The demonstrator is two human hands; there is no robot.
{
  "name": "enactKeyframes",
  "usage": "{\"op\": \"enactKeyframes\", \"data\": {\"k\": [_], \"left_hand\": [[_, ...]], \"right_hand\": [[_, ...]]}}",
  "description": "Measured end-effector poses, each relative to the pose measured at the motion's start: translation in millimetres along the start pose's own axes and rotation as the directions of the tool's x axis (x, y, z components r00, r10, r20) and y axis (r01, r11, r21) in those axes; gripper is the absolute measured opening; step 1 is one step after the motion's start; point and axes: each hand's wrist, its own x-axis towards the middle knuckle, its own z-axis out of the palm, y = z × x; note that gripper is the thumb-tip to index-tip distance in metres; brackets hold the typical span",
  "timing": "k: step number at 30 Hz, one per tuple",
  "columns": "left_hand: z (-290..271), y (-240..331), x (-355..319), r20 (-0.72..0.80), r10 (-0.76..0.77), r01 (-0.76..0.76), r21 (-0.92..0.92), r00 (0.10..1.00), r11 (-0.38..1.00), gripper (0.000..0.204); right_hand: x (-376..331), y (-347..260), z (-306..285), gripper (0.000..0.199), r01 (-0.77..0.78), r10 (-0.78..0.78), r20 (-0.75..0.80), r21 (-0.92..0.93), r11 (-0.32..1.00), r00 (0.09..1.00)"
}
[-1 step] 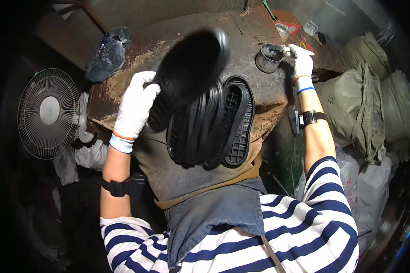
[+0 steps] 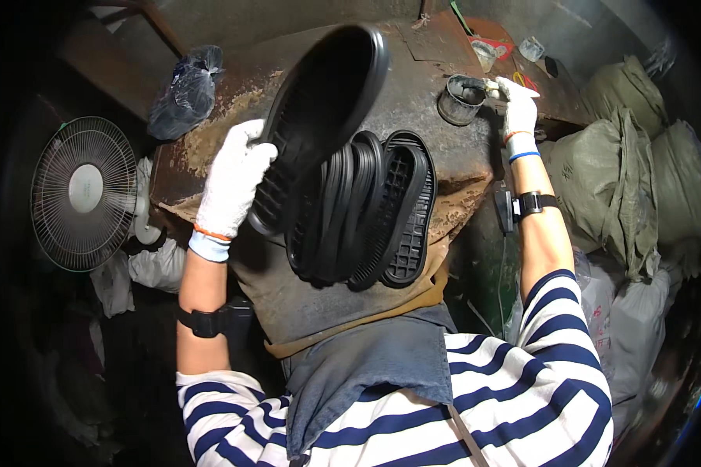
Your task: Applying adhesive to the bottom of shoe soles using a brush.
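Observation:
My left hand (image 2: 232,177), in a white knit glove, is closed on the edge of a black shoe sole (image 2: 331,97), raised and tilted with its hollow side showing. Beneath and beside it, several more black soles (image 2: 407,214) lean in a row on the apron over my lap; the rightmost shows a grid of ribs. At the far right my gloved right hand (image 2: 519,109) pinches the pale handle of a brush (image 2: 491,87). The brush's dark head rests in the mouth of a grimy round pot (image 2: 458,109) on the worn bench.
The bench (image 2: 420,86) has a stained, peeling top. A dark plastic bag (image 2: 185,92) sits on its left, with a fan (image 2: 84,187) beyond. Small clear cups (image 2: 531,49) stand at the back right. Green sacks (image 2: 600,183) crowd the right side, near my arm.
My left hand has shifted slightly right, and the raised sole has tipped up and a little away from me. My right hand and the brush have barely moved.

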Motion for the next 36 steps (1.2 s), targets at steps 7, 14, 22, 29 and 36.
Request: {"op": "enactKeyframes", "data": {"k": [7,14,22,29,36], "left_hand": [[51,-24,-9,0.308,-0.228,0.338,-0.936,0.924,0.102,0.039],[107,14,-29,0.317,0.184,0.361,-0.878,0.931,-0.315,0.087],[132,14,-47,0.485,0.038,0.475,-0.836,0.874,-0.275,0.074],[116,0,-58,0.55,0.112,0.554,-0.769,0.827,-0.319,0.08],[120,-5,-55,0.374,0.14,0.399,-0.856,0.917,-0.328,0.064]], "right_hand": [[-6,-1,-11,0.023,-0.304,0.357,-0.08,0.376,0.875,0.931],[-36,-38,14,0.014,0.098,-0.098,0.001,0.012,0.995,0.995],[-74,-115,113,0.026,0.157,-0.181,0.083,0.24,0.958,0.98],[-100,-141,117,0.023,0.612,-0.549,0.272,-0.312,0.727,0.79],[-180,-212,107,0.013,0.006,-0.144,0.579,0.234,0.972,0.803]]}}
